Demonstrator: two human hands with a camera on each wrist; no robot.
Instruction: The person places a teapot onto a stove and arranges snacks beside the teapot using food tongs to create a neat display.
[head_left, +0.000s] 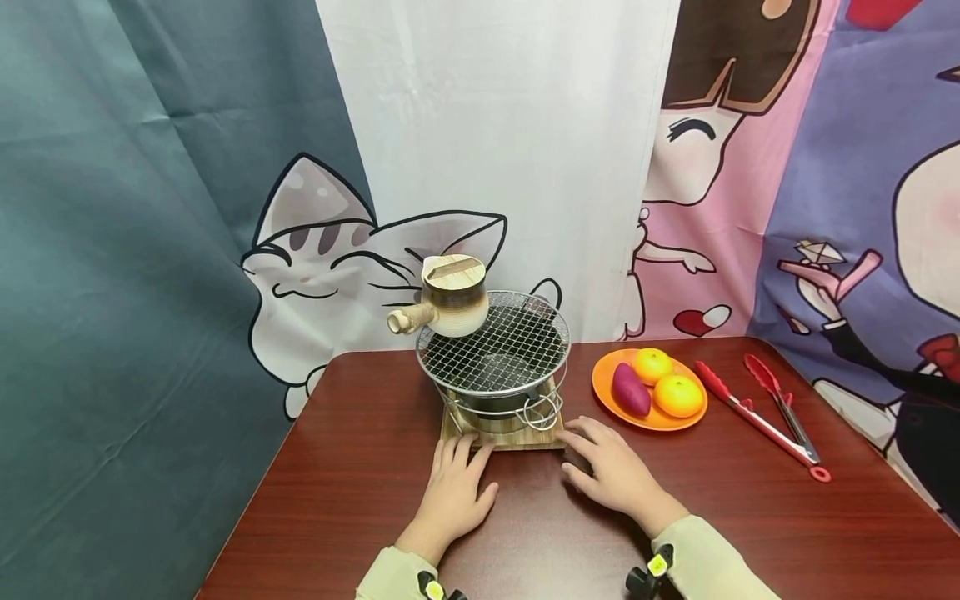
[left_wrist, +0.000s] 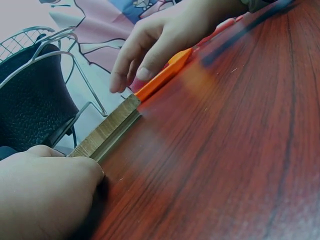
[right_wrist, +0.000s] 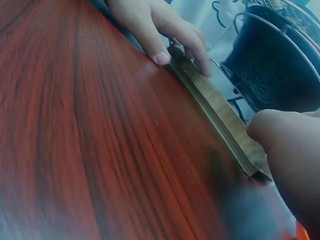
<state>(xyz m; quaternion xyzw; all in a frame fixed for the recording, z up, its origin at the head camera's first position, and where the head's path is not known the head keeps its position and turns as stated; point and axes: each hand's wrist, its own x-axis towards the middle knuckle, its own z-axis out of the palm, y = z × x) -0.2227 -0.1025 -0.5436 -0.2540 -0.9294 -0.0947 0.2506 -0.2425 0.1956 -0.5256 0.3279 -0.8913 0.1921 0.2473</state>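
Observation:
A square wooden board [head_left: 517, 439] lies on the table under a black round stove [head_left: 480, 402] with a wire stand. On top sits a round grill mesh [head_left: 517, 354], and on its left part stands a small side-handled pot [head_left: 459, 315] with a wooden lid. My left hand [head_left: 453, 492] touches the board's front left edge with its fingers extended. At the front right corner, my right hand [head_left: 611, 471] has its fingertips at the board, fingers spread and relaxed. The left wrist view shows the board's layered edge [left_wrist: 107, 127] between both hands.
Right of the stove, an orange plate [head_left: 611, 404] carries a purple sweet potato [head_left: 631, 389] and two oranges [head_left: 678, 396]. Farther right lie red-tipped tongs [head_left: 772, 429], spread apart. A printed curtain [head_left: 510, 125] hangs close behind the table [head_left: 360, 467].

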